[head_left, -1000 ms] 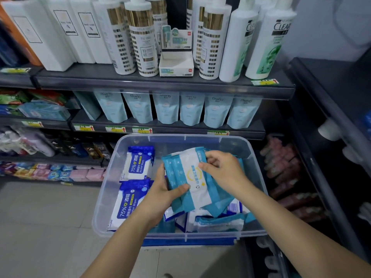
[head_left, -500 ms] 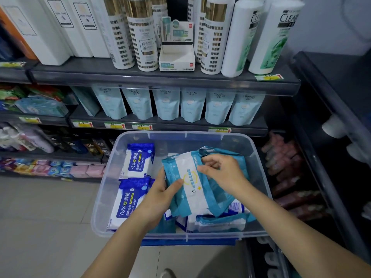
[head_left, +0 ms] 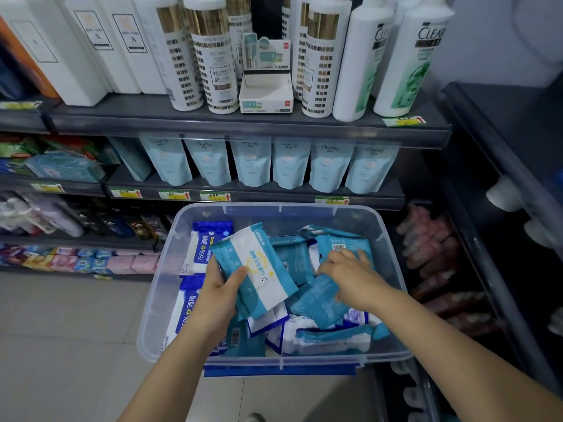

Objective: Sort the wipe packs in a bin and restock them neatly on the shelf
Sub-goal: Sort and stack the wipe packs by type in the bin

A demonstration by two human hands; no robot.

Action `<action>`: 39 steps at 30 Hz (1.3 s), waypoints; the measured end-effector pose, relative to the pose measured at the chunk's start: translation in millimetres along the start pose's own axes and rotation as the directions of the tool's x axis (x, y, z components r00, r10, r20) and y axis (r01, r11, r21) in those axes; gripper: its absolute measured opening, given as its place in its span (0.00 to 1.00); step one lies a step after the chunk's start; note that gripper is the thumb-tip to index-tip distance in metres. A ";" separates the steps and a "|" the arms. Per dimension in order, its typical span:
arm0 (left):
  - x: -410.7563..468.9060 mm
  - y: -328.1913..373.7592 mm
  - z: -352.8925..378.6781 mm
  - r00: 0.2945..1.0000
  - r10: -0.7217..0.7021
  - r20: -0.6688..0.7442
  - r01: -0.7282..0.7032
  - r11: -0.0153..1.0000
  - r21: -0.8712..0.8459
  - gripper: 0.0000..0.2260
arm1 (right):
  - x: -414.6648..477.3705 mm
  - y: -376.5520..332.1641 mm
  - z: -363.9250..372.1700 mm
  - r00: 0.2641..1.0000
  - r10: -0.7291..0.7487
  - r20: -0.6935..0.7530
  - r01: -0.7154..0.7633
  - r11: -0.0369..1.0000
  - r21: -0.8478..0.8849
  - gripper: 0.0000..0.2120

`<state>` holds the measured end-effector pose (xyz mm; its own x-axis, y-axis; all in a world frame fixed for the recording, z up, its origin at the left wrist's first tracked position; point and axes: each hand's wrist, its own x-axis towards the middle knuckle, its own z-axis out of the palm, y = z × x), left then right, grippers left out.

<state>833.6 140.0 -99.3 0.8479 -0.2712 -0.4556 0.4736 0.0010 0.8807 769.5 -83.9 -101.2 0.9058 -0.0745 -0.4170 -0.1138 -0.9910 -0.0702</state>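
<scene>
Below the lower shelf (head_left: 256, 194) with its yellow price tags, a clear plastic bin (head_left: 156, 300) sat out over the tiled floor (head_left: 61, 330), holding a jumble of wipe packs. The left hand (head_left: 219, 289) gripped a teal-and-white wipe pack (head_left: 262, 266) by its lower left edge, thumb curled across the white front and fingers hidden behind it; the pack was lifted above the pile and tilted, its top end leaning away to the left. The right hand (head_left: 355, 275) lay palm down on the loose teal packs (head_left: 318, 301) in the right half of the bin, fingers bent over one pack with a barcode showing. Whether it was pinching a pack or only resting on it could not be told. Along the bin's left side lay two blue-and-white packs (head_left: 204, 249) marked 75%, flat and one nearer than the other, the nearer partly hidden by the left forearm. More white and teal packs were heaped against the near wall. On the lower shelf stood a row of pale blue pouches (head_left: 288, 164), upright and side by side. On the shelf above them stood tall white bottles (head_left: 214, 62), with a small white carton (head_left: 266, 94) between them.
</scene>
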 end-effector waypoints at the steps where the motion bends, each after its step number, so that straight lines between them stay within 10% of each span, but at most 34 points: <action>1: -0.4 -0.1 -0.3 1.000 0.001 -0.002 -0.001 1.000 -0.001 0.15 | -0.6 0.1 -3.0 1.000 0.017 -0.020 -0.017 0.999 0.032 0.27; 7: -3.3 2.6 -0.7 1.000 -0.003 0.021 0.003 0.999 -0.038 0.13 | -11.1 14.0 -33.5 0.939 0.121 -0.322 -0.012 0.947 0.322 0.10; 11: -6.7 4.5 4.6 0.998 -0.036 0.052 0.039 0.997 -0.059 0.12 | -21.3 3.2 -57.3 0.689 0.037 -0.724 0.212 0.945 0.250 0.10; 17: -16.7 13.4 12.9 0.979 -0.078 0.191 0.116 0.974 -0.197 0.12 | -28.3 -29.5 -51.4 0.491 -0.207 -0.846 0.523 0.847 0.097 0.14; 30: -17.6 12.1 15.0 0.988 -0.011 0.156 0.045 0.976 -0.214 0.25 | -22.5 -30.5 -12.1 0.652 -0.071 -0.755 0.492 0.797 0.350 0.15; 34: -15.4 11.1 15.1 0.994 -0.003 0.112 0.025 0.980 -0.197 0.25 | -20.5 -25.3 -20.3 0.821 0.243 -0.516 0.263 0.642 0.721 0.15; 39: -15.0 9.7 17.1 0.994 0.012 0.107 0.006 0.986 -0.165 0.27 | -20.2 -35.1 -20.9 0.959 0.223 -0.176 0.079 0.385 0.920 0.16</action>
<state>821.4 127.6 -81.7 0.8230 -0.3726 -0.4289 0.5116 0.1578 0.8446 763.7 -49.9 -71.4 0.9150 -0.3119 -0.2561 -0.3473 -0.2852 -0.8934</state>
